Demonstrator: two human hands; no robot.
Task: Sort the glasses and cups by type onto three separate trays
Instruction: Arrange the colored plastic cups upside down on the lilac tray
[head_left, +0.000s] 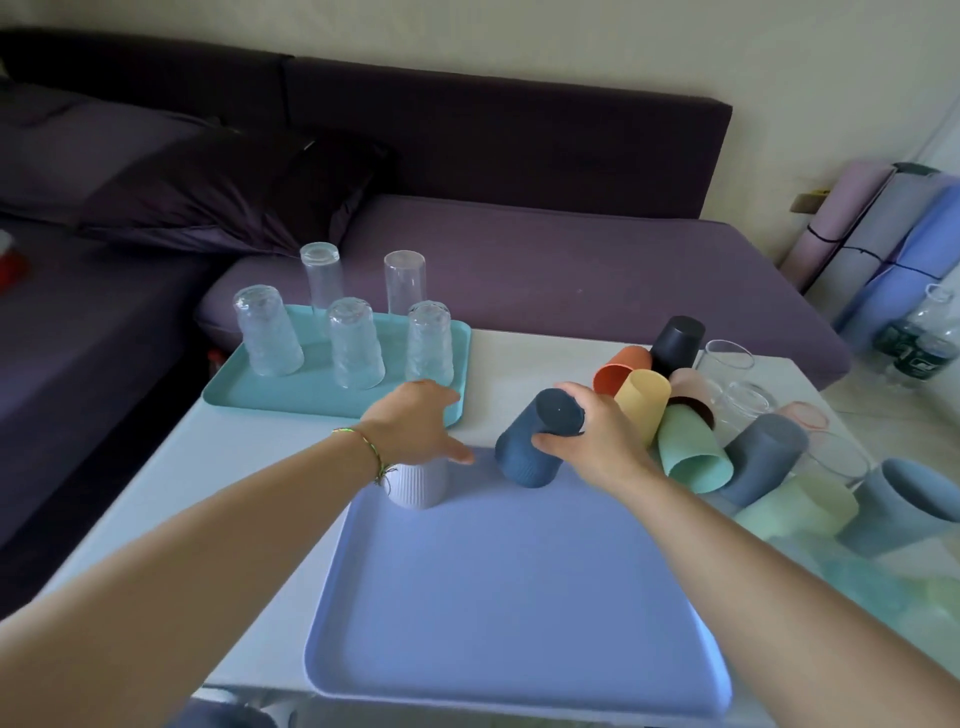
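**Item 1.** Dark blue ribbed cup (527, 457): mouth down and tilted, at the far edge of the blue tray (519, 597). I cannot tell whether its rim touches the tray. My right hand (597, 436) grips it round the base, with the thumb on the near side and the fingers curled over the far side.

**Item 2.** White ribbed cup (418, 483): mouth down and upright, in the far left corner of the same tray. My left hand (415, 421) is over it, fingers loosely extended, thumb pointing right, holding nothing. I cannot tell whether it touches the cup. There is a thin bracelet (363, 447) on the wrist.

**Item 3.** Teal tray (332, 397): on the table (249, 457), beyond the blue tray and to the left. It carries three textured glasses (356, 345) in a front row and two tall smooth glasses (405, 283) behind, all mouth down.

**Item 4.** Unsorted heap, on the table just right of my right hand.
- Lying on their sides: orange cup (618, 371), yellow cup (644, 405), green cup (691, 449), slate cup (761, 457), pale green cup (800, 506) and grey-blue cup (904, 504).
- A black cup (675, 340) stands mouth down behind them.
- Clear glasses (724, 364) stand beside the heap, partly hidden.

**Surroundings.** A purple sofa (571, 270) is behind the table, with a dark pillow (223, 192) on it at the left. Rolled mats (883, 234) lean at the right wall, with water bottles (919, 338) below them.
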